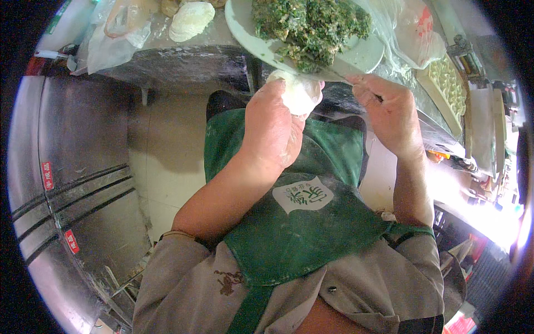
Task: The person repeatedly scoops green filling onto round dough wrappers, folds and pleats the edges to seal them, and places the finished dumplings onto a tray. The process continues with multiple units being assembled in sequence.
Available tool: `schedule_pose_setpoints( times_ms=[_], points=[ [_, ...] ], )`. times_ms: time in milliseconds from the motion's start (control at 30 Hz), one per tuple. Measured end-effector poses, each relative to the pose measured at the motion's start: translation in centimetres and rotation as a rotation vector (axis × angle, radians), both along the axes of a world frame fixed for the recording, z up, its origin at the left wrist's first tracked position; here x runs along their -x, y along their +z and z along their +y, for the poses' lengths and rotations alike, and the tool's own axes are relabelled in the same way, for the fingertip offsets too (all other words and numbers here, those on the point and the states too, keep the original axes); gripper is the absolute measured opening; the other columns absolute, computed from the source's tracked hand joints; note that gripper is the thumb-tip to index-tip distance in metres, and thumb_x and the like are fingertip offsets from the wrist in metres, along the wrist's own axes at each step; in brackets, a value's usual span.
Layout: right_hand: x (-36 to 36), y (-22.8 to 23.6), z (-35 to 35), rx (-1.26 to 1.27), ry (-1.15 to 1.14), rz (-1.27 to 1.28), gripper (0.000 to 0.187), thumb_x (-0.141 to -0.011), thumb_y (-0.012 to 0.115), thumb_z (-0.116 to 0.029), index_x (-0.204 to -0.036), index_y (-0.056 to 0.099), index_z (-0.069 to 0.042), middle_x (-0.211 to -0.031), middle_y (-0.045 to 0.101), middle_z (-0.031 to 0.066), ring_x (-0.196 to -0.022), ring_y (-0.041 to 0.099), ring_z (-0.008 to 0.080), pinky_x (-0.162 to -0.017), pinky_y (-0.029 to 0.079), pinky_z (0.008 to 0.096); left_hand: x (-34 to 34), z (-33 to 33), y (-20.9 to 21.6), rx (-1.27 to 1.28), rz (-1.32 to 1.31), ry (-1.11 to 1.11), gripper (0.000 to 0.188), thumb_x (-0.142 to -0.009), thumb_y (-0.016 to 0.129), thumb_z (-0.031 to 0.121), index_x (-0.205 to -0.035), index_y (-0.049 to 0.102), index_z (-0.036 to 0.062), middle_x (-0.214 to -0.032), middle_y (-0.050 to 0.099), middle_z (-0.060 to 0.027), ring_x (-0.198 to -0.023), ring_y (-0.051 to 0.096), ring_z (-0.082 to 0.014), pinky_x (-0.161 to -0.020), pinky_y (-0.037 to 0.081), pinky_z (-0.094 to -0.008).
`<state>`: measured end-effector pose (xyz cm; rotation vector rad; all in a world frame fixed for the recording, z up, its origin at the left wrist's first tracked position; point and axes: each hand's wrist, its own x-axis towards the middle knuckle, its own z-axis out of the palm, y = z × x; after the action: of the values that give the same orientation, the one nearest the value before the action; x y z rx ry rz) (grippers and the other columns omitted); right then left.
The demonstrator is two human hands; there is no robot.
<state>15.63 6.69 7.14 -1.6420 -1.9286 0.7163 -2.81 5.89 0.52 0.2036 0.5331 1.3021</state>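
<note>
My left hand (271, 122) is cupped beneath a thin white dough wrapper (300, 96), with its thumb over the near edge. The wrapper lies just below the rim of a pale plate (240, 29). A heap of chopped green filling (311, 28) covers much of that plate. To the right of the wrapper, my right hand (387, 108) is closed near the plate's lower right rim. A thin, narrow tool (340, 77) seems to run from its fingertips toward the filling; its kind cannot be made out.
A floury lump of dough (192, 21) sits left of the plate, beside a clear plastic bag (119, 42). Another plastic bag (416, 33) is at the right. Beyond it stands a tray with rows of pale pieces (446, 92). Metal cabinets (83, 150) line the left.
</note>
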Motion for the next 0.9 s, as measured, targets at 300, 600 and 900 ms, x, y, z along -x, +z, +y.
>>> schedule_pose_setpoints(
  times_ms=[300,600,900],
  points=[
    [2.5,-1.3,-2.4,-0.177,0.069,-0.103,0.022,-0.093,0.057,-0.016,-0.110,0.069,-0.009,-0.090,0.069,0.0185,-0.084,0.068,0.0363,-0.073,0.054,0.0406,-0.2,0.1,1.0,0.115,-0.081,0.038,0.042,-0.098,0.039,0.023,-0.129,0.050,-0.0028,-0.126,0.060,-0.0177,-0.114,0.059,-0.0320,-0.101,0.046,-0.0453],
    [2.3,-0.7,2.3,-0.077,0.092,-0.001,0.024,-0.094,0.056,-0.018,-0.111,0.069,-0.007,-0.099,0.069,0.0201,-0.095,0.068,0.0355,-0.080,0.054,0.0376,1.2,1.1,1.6,0.065,-0.156,0.037,0.040,-0.098,0.036,0.018,-0.127,0.051,-0.0035,-0.125,0.061,-0.0167,-0.115,0.059,-0.0299,-0.099,0.048,-0.0446],
    [2.8,-2.9,-0.4,-0.068,0.164,0.190,0.025,-0.090,0.059,-0.009,-0.114,0.069,-0.008,-0.102,0.069,0.0200,-0.092,0.070,0.0302,-0.081,0.054,0.0358,1.7,1.1,0.9,0.014,-0.170,0.038,0.040,-0.099,0.033,0.019,-0.126,0.052,-0.0038,-0.123,0.061,-0.0168,-0.115,0.058,-0.0291,-0.101,0.046,-0.0431]
  ],
)
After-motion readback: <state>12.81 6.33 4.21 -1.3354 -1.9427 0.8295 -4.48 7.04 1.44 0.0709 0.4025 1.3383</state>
